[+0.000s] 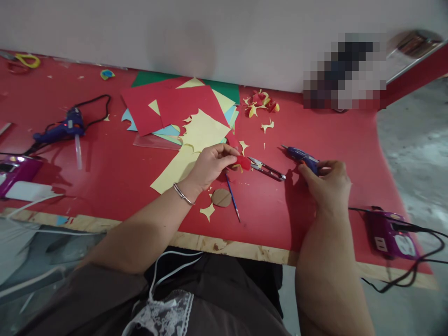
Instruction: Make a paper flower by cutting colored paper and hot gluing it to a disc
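Between the thumb and fingers of my left hand (214, 163) is a small curled piece of red paper (244, 163), with a bit of yellow showing under it. My right hand (331, 184) is wrapped round the body of a blue glue gun (301, 157), whose nozzle points left towards the paper piece. Thread snips (269, 170) lie on the table between the two hands. Below my left hand are a thin blue stick (233, 198), perhaps a brush or pen, and a brown cardboard disc (221, 198). A yellow paper scrap (207, 212) lies beside the disc.
Red sheets (189, 105) and cut yellow paper (205, 128) are piled behind my left hand. Curled red-and-yellow pieces (262, 102) lie at the back. Another glue gun (65, 128) and scissors (28, 60) are left. Purple power boxes (394, 238) with cords sit at both sides.
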Demonstrator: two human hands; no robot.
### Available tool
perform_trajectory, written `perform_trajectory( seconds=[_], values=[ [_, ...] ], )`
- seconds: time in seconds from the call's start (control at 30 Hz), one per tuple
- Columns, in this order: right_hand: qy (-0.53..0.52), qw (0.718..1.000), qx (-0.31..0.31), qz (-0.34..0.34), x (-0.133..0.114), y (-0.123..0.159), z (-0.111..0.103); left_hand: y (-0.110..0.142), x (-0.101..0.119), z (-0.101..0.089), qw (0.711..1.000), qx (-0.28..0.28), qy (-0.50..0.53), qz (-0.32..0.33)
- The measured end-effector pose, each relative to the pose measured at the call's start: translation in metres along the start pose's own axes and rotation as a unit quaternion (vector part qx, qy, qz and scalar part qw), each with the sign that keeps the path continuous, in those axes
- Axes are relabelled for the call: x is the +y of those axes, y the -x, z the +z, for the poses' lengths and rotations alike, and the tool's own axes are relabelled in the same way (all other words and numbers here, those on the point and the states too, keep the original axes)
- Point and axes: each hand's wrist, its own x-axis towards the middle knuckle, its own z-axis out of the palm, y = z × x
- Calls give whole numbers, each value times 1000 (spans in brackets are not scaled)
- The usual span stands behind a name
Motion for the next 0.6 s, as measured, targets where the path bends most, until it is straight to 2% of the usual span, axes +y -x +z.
perform_trajectory(
  seconds=[0.1, 0.17, 0.2, 0.3, 0.33, 0.43, 0.6],
  values=[
    [45, 996, 51, -64, -7, 8, -2, 3, 1, 4, 1000, 6, -14, 4],
    [11, 987, 88, -132, -15, 18, 1, 6, 3, 7, 1000, 7, -24, 8],
    [-30, 983, 72, -165, -20, 24, 4, 8, 4, 8, 1000, 8, -28, 9],
    [-145, 947, -91, -272, -36, 44, 13, 10, 4, 12, 999, 20, -44, 2],
    [-155, 934, -119, -300, -41, 50, 16, 10, 4, 12, 998, 25, -49, 1],
    [-160, 907, -158, -356, -49, 61, 22, 10, 1, 13, 998, 27, -56, 10],
    [-163, 891, -164, -389, -49, 62, 28, 10, -6, 17, 999, 4, -39, 30]
  ],
)
